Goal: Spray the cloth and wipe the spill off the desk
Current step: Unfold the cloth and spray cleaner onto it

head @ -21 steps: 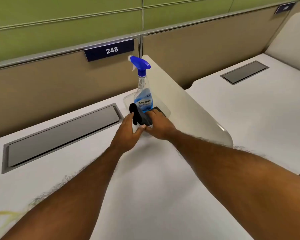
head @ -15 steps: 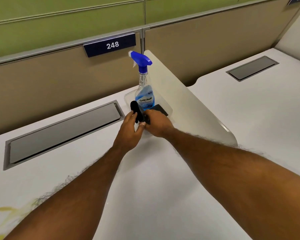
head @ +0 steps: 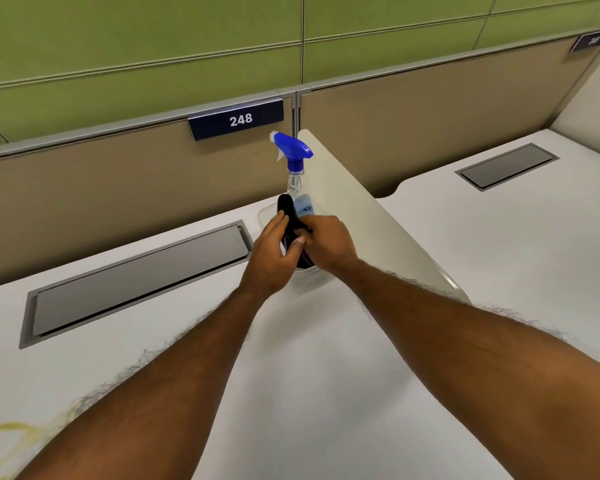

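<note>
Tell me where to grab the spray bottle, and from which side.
Grip the spray bottle by its narrow clear neck just under the blue trigger head, probably coming from the left: it stands upright, the white divider crowds its right side, and the black cloth held in both hands covers its lower body.

The cloth (head: 290,216) is black. The spray bottle (head: 297,178) has a bright blue trigger head with a white nozzle tip, a clear neck and a light blue label. The counter (head: 309,358) is plain white, with a yellowish spill (head: 11,431) at its near left edge and a grey hatch (head: 136,282). The partition (head: 101,188) is tan, the wall (head: 153,36) green. The sign (head: 236,119) is navy with white digits 248.
</note>
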{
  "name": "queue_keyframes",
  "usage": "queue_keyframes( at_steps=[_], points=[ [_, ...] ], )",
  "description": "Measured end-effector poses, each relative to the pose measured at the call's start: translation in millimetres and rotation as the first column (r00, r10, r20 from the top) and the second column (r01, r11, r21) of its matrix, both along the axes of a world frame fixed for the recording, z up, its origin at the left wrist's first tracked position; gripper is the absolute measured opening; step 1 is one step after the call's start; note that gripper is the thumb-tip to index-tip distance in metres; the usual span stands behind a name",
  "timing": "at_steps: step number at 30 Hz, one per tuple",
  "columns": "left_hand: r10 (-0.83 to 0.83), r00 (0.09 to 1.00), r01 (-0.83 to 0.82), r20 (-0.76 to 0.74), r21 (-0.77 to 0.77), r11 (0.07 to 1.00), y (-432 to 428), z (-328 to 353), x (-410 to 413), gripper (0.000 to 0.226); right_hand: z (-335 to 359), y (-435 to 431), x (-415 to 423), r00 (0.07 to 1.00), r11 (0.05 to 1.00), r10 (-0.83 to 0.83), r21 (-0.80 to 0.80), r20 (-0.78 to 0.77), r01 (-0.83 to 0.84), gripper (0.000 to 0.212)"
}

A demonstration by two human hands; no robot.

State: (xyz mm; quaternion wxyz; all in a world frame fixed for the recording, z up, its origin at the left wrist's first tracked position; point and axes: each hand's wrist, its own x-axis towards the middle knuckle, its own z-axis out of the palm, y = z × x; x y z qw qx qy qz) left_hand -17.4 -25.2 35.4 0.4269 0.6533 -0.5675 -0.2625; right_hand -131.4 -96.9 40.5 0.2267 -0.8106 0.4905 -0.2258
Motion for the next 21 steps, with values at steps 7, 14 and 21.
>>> queue_keyframes(
  at_steps=[7, 14, 21],
  points=[
    [-0.009, 0.972, -0.037, -0.235, -0.192, 0.981, 4.2, 43.5, 0.1, 0.055, 47.5, 10.0, -4.7, 0.972, 0.995, -0.04, -0.083, 0.232, 0.061, 0.023],
    [-0.071, 0.982, 0.021, -0.173, -0.274, 0.961, 21.5, 83.7, 17.1, 0.052, 88.6, 37.4, -7.9, 0.909, 0.992, 0.025, -0.122, 0.415, 0.028, 0.02],
    [-0.054, 0.996, 0.032, -0.07, -0.289, 0.957, 70.7, 93.5, 29.6, 0.066, 109.7, 79.7, -1.4, 0.758, 0.988, 0.12, 0.001, 0.641, -0.157, 0.021]
  ],
)
